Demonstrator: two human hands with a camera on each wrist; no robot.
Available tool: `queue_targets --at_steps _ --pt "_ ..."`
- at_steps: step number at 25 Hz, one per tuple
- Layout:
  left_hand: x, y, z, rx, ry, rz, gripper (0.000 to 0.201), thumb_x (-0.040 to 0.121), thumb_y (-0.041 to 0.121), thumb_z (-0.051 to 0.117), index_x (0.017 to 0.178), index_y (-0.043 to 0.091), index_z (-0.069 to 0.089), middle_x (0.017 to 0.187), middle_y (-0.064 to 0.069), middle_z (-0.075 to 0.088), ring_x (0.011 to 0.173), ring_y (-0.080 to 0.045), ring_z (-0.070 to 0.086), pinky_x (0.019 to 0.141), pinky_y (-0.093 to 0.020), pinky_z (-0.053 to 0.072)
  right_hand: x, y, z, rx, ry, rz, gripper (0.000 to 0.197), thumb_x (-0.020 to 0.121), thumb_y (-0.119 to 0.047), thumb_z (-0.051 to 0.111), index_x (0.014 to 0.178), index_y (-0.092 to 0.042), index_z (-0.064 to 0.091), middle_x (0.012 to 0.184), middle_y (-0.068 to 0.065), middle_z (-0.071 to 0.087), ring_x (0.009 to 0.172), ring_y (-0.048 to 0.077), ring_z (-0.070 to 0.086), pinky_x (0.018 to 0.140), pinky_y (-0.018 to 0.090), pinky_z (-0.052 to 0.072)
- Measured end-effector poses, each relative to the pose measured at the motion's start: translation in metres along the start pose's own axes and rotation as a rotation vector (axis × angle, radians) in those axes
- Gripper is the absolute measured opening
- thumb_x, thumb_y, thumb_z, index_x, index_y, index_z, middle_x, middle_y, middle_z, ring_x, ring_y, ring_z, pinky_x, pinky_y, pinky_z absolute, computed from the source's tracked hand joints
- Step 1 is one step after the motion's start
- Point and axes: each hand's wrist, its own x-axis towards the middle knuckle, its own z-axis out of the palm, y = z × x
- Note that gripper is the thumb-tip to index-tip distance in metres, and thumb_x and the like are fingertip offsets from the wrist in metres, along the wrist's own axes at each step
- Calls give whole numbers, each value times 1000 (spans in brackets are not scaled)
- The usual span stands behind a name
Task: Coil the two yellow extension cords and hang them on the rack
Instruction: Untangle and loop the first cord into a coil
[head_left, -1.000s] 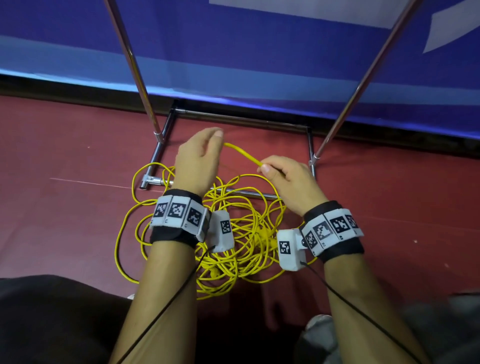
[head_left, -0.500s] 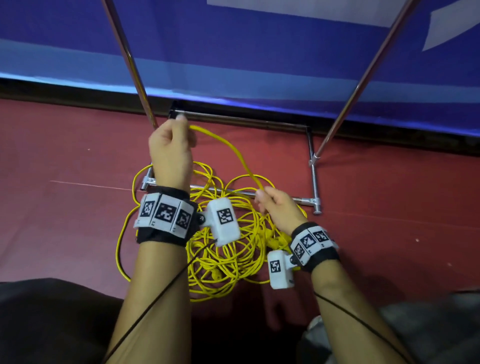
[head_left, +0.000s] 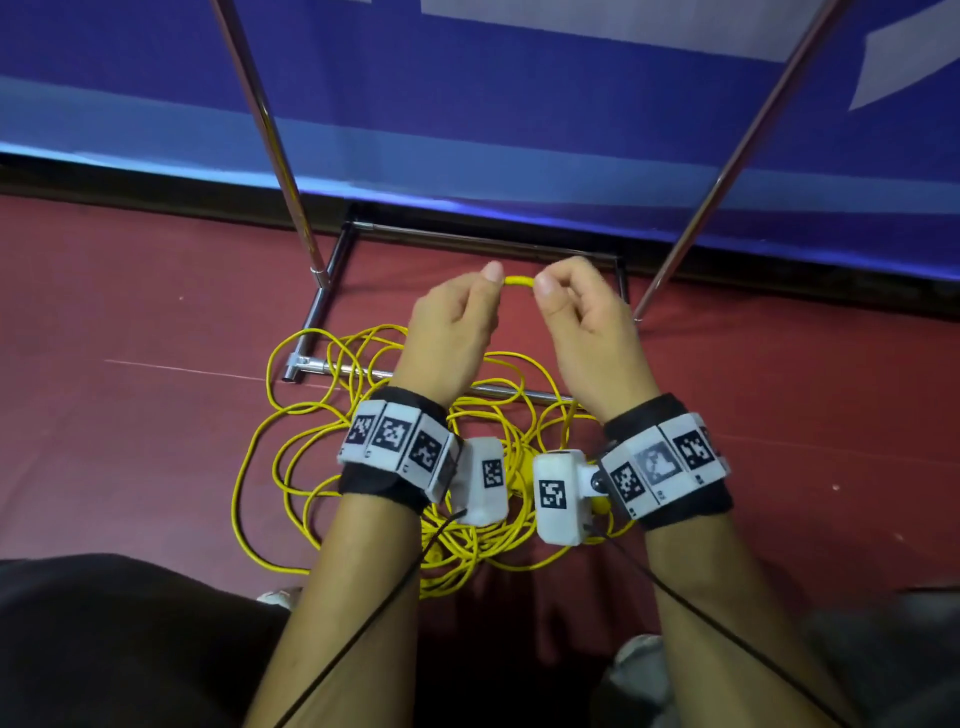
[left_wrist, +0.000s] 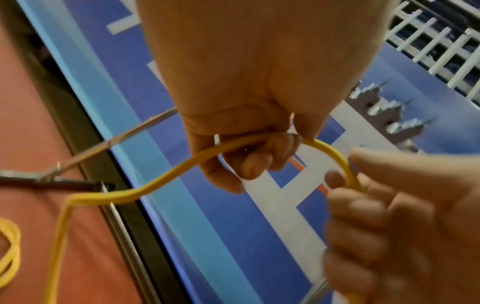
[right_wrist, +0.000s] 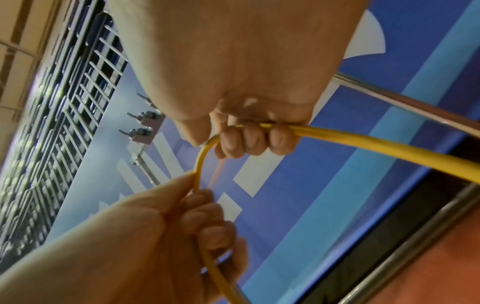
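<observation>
Red floor (head_left: 130, 415) with a blue banner (head_left: 467, 130) at the far side. Both hands are raised close together, left hand (head_left: 449, 332) and right hand (head_left: 589, 332) each curled around a short arc of yellow cord (head_left: 518, 281); the tangled rest (head_left: 311, 457) lies below on the floor across the rack's (head_left: 332, 312) base.

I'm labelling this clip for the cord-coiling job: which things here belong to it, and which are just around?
In the job:
- yellow cord, gripped by the left hand and the right hand
- tangled cord pile on the floor
- metal rack

Just around:
- blue banner
- red floor
- white fence
</observation>
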Motion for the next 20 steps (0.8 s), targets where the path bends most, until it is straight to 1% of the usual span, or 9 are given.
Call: queue_targets --at_steps 3,6,8,9,11,12,14,17,20 --pt "5 10 -1 -317 119 41 43 102 33 41 62 18 40 52 10 37 50 -10 35 56 -32 37 -7 26 3 81 -115 77 25 96 -45 47 86 -22 50 65 -3 47 61 11 41 60 35 36" --pt "12 2 -19 -542 320 -39 42 106 19 39 64 21 34 50 12 29 49 -10 28 51 -28 30 -34 61 16 104 -331 322 24 101 -33 47 80 -22 49 64 -5 48 57 5 42 61 28 37" --pt "14 -18 -36 -450 446 -207 44 95 18 50 52 21 42 44 12 36 46 -12 34 52 -30 31 -43 69 18 158 -282 372 25 102 -23 45 78 -20 51 63 -11 49 56 0 42 62 21 37" --pt "14 -32 -44 -287 475 -287 40 85 21 50 45 20 49 41 9 44 48 -16 42 55 -34 38 -40 69 15 117 -231 344 25 102 -21 46 78 -20 54 64 -12 52 59 -2 44 63 18 37" --pt "12 -49 -52 -41 441 -356 34 75 29 45 45 22 61 47 7 60 63 -24 60 71 -42 52 -26 62 9 25 -142 267 24 100 -23 51 77 -19 58 69 -4 57 65 -1 46 66 19 38" --pt "11 -48 -48 -16 395 -336 34 76 31 44 49 22 63 51 7 64 67 -23 64 75 -40 54 -18 54 6 14 -118 234 24 97 -27 53 76 -18 59 70 3 58 66 2 46 67 24 38" --pt "9 -32 -30 -60 217 -233 39 86 37 43 59 19 65 58 5 66 65 -14 64 67 -27 52 -8 35 4 1 -86 166 28 92 -36 54 74 -16 61 67 8 57 65 9 46 65 32 40" --pt "2 -4 -3 27 -34 -25 53 99 40 39 65 9 66 67 0 68 66 -8 59 69 -23 44 -1 1 -2 -14 -28 54 26 92 -35 56 69 -23 58 56 -9 50 56 5 40 57 29 35" --pt "-2 15 7 -155 -1 55 59 105 27 39 58 -8 44 57 -14 44 57 -21 38 59 -29 33 4 -14 -8 83 25 3 28 95 -38 54 73 -21 57 58 -4 47 60 6 39 57 31 34"
